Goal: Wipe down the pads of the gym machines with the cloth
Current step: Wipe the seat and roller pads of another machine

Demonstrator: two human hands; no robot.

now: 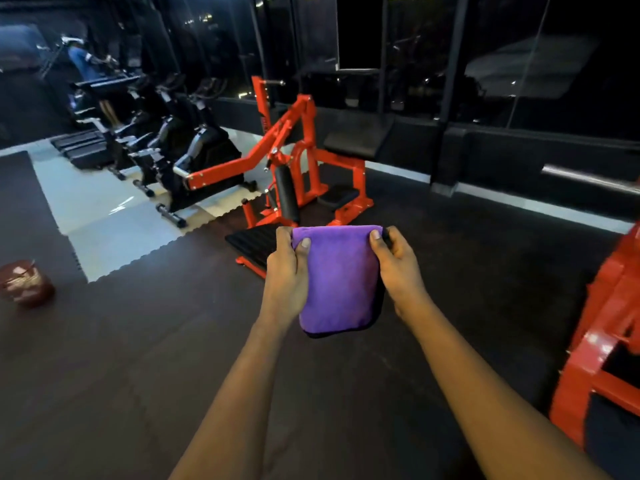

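You hold the cloth [339,282] folded in mid-air, well apart from the machine [221,169] pads [286,195]. Left hand [287,271] and right hand [398,268] pinch its top corners, fingers [284,237] clamped on it. It's likely soft, light and floppy. Bunch it in one palm to wipe.

a person is holding a folded purple cloth [339,282] out in front in a dim gym, the left hand [287,268] and right hand [398,268] each pinching a top corner above the dark floor mat [138,341]. beyond it a red machine [301,147] is standing with a black roller pad [286,194] and a black seat pad [339,196], a row of black exercise bikes [194,150] lining up to its left. part of a second red frame [602,341] is showing at the right edge, and a round brown object [26,282] is sitting on the mat at far left.
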